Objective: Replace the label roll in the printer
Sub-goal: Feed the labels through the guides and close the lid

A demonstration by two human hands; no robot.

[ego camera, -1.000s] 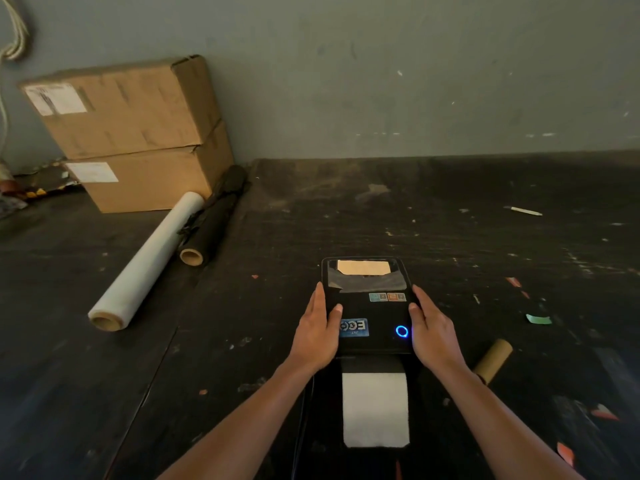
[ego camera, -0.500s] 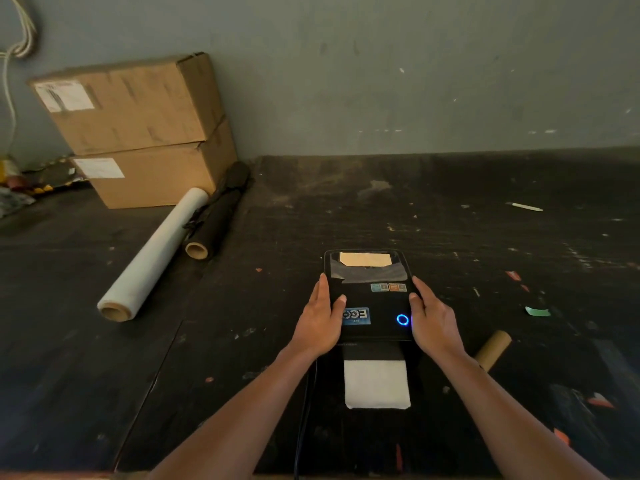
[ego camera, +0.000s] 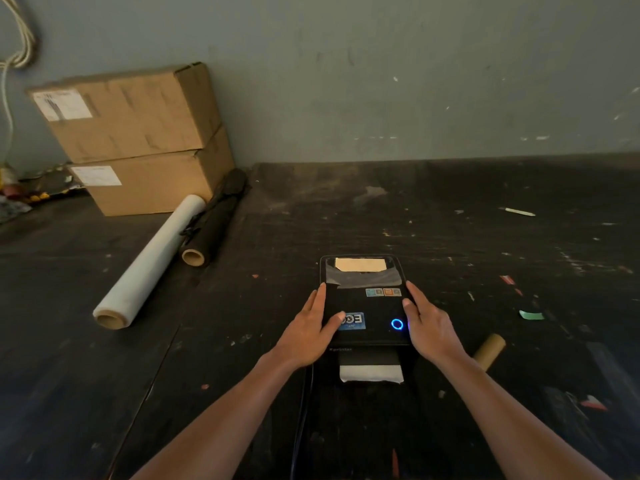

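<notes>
Across the dark tabletop (ego camera: 450, 209), two boxes (ego camera: 138, 133) sit at ten o'clock. Your printer (ego camera: 363, 306) sits dead centre, lid down, its ring light glowing blue. Your left hand (ego camera: 311, 332) and right hand (ego camera: 427, 329) lie flat on its sides, fingers straight, gripping nothing. White label (ego camera: 371, 373) pokes from the slot at six o'clock; a bare core (ego camera: 490, 351) lies at four. Loading looks done; only checking the feed seems left.

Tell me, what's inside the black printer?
The printer is closed. Its window shows something tan, and white label paper sticks out the front. The rest inside is hidden.
</notes>
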